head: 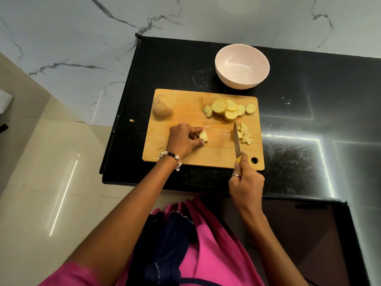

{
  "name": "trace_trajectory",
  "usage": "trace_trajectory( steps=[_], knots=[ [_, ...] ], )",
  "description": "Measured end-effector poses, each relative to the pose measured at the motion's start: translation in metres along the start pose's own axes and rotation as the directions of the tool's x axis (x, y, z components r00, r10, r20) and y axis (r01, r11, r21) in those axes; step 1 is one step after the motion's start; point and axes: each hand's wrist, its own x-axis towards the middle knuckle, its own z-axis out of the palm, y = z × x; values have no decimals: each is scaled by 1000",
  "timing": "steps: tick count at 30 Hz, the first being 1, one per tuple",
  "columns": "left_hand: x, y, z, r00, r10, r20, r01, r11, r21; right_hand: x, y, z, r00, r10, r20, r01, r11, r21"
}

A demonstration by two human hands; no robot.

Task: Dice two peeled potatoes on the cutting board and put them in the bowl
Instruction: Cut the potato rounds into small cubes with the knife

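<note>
Mostly pale yellow potato slices (231, 109), small dice (245, 135), one whole potato (162, 105)

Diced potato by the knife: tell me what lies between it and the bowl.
The fanned potato slices lie on the cutting board between the diced pile and the pink bowl. They are low, so lifting over them clears the way; sliding would hit them.
</note>
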Motion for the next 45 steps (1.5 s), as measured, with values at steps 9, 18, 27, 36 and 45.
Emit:
trace_trajectory(
  steps=[9,18,27,36,45],
  knots=[
    [2,6,3,1000,-19,-24,21,996,88,-2,-24,21,973,-130,189,141,989,-45],
    [4,5,3,1000,-12,-26,15,996,85,-3,-34,27,947,-107,304,197,938,-285],
    [0,4,4,998,-1,-60,4,999,45,-21,-27,26,944,-183,274,283,876,-391],
    [1,-4,5,999,-18,-49,16,999,-32,-5,-8,20,986,-76,151,114,959,-259],
    [-5,-12,3,994,69,-82,-77,992,-101,-2,-5,8,998,-35,52,39,997,-70]
  ],
)
